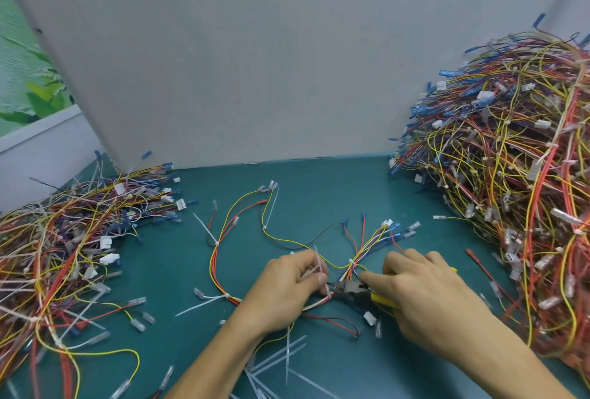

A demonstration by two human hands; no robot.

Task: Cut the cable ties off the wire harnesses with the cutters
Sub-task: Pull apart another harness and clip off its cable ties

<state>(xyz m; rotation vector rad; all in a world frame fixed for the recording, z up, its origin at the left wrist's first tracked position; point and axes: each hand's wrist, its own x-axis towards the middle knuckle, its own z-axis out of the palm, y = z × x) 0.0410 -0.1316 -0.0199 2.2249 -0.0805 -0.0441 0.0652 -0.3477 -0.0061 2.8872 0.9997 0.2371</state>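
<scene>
Harness (351, 266), cutters (367, 296) between hands (287, 283) (424, 287)

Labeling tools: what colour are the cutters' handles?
Yellow: the cutters show under the right hand, head view.

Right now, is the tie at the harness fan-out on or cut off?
On: the white cable tie is cinched round the harness, above the cutters.

cutters (381, 300) mostly buried under the right hand (424, 296), only yellow handle bits poking out | blades too small to tell what they're biting | harness wires (352, 266) vanish under the left hand (287, 287) | wire pile (510, 175) right of the grip runs off the edge
</scene>
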